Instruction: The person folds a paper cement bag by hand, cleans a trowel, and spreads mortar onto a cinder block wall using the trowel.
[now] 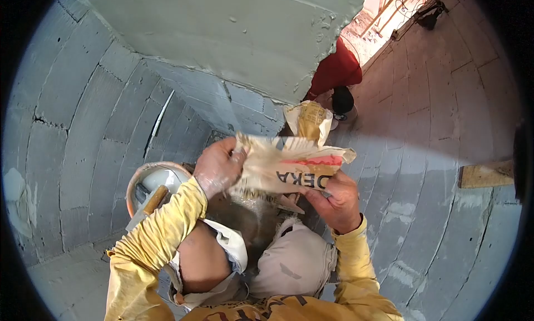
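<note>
A crumpled paper sack (267, 173) with upside-down "DEKA" lettering and a red stripe is stretched between my two hands, above my knees. My left hand (221, 164) grips its left end, fingers closed on the paper. On the right, my right hand (338, 201) pinches the lower right corner near the printing. Pale powder or dust blurs the area just under the sack. To the left of my left forearm stands a round bucket (133, 179) with whitish contents, and a wooden-handled tool (154, 199) lies across its rim.
Another torn paper bag (311, 121) stands beyond the sack. Past it, a person in red clothing (337, 70) is partly hidden by the plastered wall (222, 31). Grey block walls (83, 126) rise at both sides. A wooden board (486, 175) juts out at the right.
</note>
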The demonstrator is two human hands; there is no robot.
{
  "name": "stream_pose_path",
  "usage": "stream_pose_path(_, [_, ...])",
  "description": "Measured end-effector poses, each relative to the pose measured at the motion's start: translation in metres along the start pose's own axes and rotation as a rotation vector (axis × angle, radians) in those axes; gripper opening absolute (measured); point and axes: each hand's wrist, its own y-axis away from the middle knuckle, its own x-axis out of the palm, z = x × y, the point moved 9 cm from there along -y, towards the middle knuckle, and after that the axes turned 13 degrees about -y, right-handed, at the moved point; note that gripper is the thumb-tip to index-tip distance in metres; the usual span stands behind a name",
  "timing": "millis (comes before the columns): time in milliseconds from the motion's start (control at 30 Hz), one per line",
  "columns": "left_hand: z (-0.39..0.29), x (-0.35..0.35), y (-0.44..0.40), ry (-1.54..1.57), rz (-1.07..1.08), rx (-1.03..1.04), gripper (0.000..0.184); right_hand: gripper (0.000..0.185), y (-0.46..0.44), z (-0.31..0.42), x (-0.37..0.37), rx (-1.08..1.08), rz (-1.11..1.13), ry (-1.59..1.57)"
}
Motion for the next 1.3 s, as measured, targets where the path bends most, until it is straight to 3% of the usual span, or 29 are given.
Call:
stream_pose_path(33, [-0.007, -0.004, -0.001, 0.379, 0.008, 0.012, 0.028, 0.021, 0.004, -0.001, 0.002, -0.001, 0.024, 0.024])
stream_pose_path(67, [0.002, -0.003, -0.007, 0.56, 0.007, -0.034, 0.024, 0.021, 0.01, -0.005, 0.002, 0.0, 0.02, 0.023])
stream_pose_path(133, [0.008, -0.012, -0.003, 0.662, 0.046, -0.188, 0.024, 0.02, 0.021, -0.025, -0.001, 0.158, -0.058, 0.04])
stream_pose_path(267, [0.006, -0.025, 0.0, 0.741, -0.014, -0.28, 0.024, 0.019, 0.029, -0.041, 0.004, 0.347, -0.201, -0.223])
stream_pose_path(333, [0.011, -0.023, 0.001, 0.794, -0.011, -0.338, 0.024, 0.018, 0.041, -0.066, 0.009, 0.435, -0.344, -0.611])
stream_pose_path(467, [0.028, -0.021, 0.001, 0.654, 0.044, -0.328, 0.03, 0.016, 0.038, -0.069, -0.008, 0.385, -0.356, -0.365])
stream_pose_path(533, [0.009, -0.06, 0.004, 0.188, -0.26, -0.059, 0.047, 0.014, 0.024, -0.061, -0.014, 0.329, -0.352, -0.443])
stream_pose_path(567, [0.003, -0.065, 0.007, 0.045, -0.262, -0.034, 0.079, 0.015, 0.021, -0.06, -0.018, 0.324, -0.277, -0.318])
stream_pose_path(600, [-0.008, -0.071, 0.011, 0.043, -0.256, -0.03, 0.079, 0.015, 0.016, -0.059, -0.022, 0.326, -0.284, -0.317])
stream_pose_path(667, [-0.085, -0.075, 0.034, -0.453, -0.362, 0.562, 0.095, 0.019, -0.003, -0.035, -0.013, 0.194, -0.071, -0.231])
stream_pose_path(733, [-0.096, -0.035, 0.04, -0.54, -0.059, 0.609, 0.102, 0.021, -0.015, -0.018, -0.002, 0.279, -0.01, -0.245])
stream_pose_path(767, [-0.093, -0.02, 0.044, -0.614, 0.018, 0.619, 0.086, 0.019, -0.025, -0.007, 0.004, 0.215, 0.03, -0.178])
stream_pose_path(800, [-0.092, -0.019, 0.042, -0.61, 0.018, 0.622, 0.086, 0.017, -0.032, 0.0, 0.007, 0.15, 0.07, -0.108])
stream_pose_path(867, [-0.068, 0.012, 0.037, -0.009, 0.609, 0.32, 0.063, 0.02, -0.045, -0.011, 0.01, 0.082, 0.117, -0.04])
stream_pose_path(900, [-0.069, 0.014, 0.038, -0.014, 0.623, 0.329, 0.063, 0.032, -0.054, -0.026, 0.008, 0.13, -0.001, -0.11])
stream_pose_path(933, [-0.06, 0.015, 0.037, -0.005, 0.642, 0.204, 0.055, 0.044, -0.058, -0.038, 0.001, 0.176, -0.12, -0.181])
stream_pose_path(967, [-0.05, 0.016, 0.036, 0.002, 0.653, 0.078, 0.047, 0.044, -0.06, -0.042, -0.003, 0.179, -0.132, -0.178])
stream_pose_path(1033, [-0.042, 0.016, 0.038, 0.07, 0.691, 0.045, 0.046, 0.077, -0.065, -0.03, -0.019, -0.033, -0.247, -0.032])
stream_pose_path(1067, [-0.037, 0.017, 0.042, 0.145, 0.728, 0.003, 0.046, 0.077, -0.065, -0.035, -0.024, -0.033, -0.252, -0.039])
stream_pose_path(1167, [-0.03, 0.018, 0.055, 0.247, 0.763, -0.017, 0.045, 0.11, -0.057, -0.065, 0.0, 0.162, 0.207, -0.047])
stream_pose_path(1200, [-0.033, 0.018, 0.056, 0.33, 0.792, -0.02, 0.045, 0.11, -0.054, -0.069, -0.001, 0.163, 0.196, -0.046])
stream_pose_path(1267, [-0.037, 0.013, 0.059, 0.327, 0.86, -0.073, 0.045, 0.107, -0.042, -0.075, 0.027, 0.188, 0.475, -0.187])
stream_pose_path(1300, [-0.043, 0.008, 0.064, 0.187, 0.932, -0.142, 0.044, 0.084, -0.044, -0.072, 0.032, 0.097, 0.552, -0.098])
